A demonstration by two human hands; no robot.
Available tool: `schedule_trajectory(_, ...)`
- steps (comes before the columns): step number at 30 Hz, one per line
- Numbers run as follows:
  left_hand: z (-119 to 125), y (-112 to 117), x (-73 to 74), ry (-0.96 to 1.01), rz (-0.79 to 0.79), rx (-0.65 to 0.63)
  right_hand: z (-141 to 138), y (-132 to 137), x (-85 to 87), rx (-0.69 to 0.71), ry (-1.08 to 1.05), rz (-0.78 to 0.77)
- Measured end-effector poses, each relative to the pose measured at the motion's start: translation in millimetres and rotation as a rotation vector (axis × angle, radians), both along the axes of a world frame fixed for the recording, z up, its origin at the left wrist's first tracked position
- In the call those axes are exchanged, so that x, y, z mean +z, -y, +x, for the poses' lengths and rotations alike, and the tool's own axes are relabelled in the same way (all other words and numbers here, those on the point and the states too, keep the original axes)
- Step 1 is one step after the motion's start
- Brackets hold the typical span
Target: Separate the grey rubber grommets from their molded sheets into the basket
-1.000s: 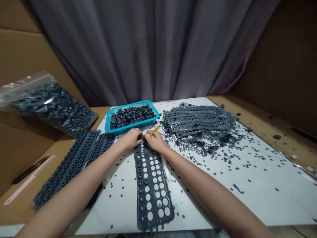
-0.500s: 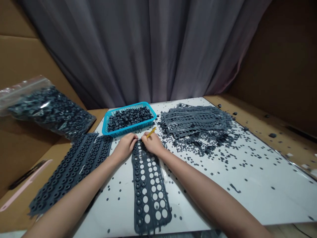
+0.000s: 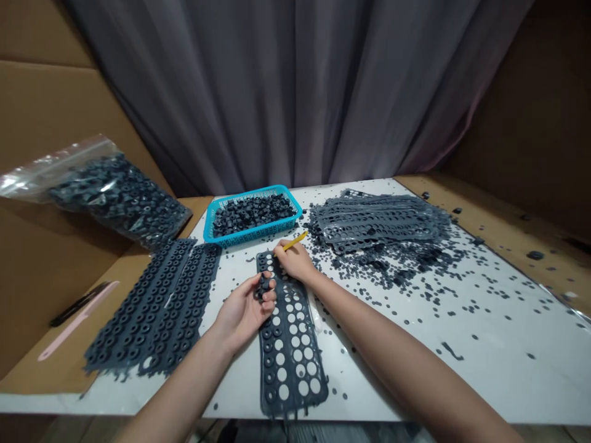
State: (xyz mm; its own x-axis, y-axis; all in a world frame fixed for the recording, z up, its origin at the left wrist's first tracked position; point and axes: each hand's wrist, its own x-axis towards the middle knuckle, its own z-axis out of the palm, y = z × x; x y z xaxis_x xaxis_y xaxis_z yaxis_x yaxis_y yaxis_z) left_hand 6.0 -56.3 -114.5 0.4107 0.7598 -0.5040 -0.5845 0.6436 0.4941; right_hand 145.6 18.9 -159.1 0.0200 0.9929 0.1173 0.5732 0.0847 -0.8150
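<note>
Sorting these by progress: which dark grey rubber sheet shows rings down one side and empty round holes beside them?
The narrow dark grey rubber strip under the right hand. The wide sheets left of it keep rings across their whole width.

Teal plastic basket (image 3: pixel 258 233) full of dark rubber rings, back edge of white tabletop (image 3: pixel 489 387). Zip bag (image 3: pixel 120 197) of same rings lying to left, on cardboard (image 3: pixel 46 123). Right side, grey perforated rubber sheets (image 3: pixel 378 220) stacked loosely, loose rings scattered around them and across table. Two ring-filled sheets (image 3: pixel 157 307) lying side by side at left. Pink strip (image 3: pixel 78 320) and black strip (image 3: pixel 78 303) on cardboard, far left. Grey curtain (image 3: pixel 295 92) behind
</note>
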Motion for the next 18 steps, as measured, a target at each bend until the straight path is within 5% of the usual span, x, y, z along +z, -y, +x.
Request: schedule_trajectory(18, 6.0, 10.9, 12.5, -0.118, -0.104, 0.283, 0.1, 0.1, 0.1, 0.005, 0.001, 0.008)
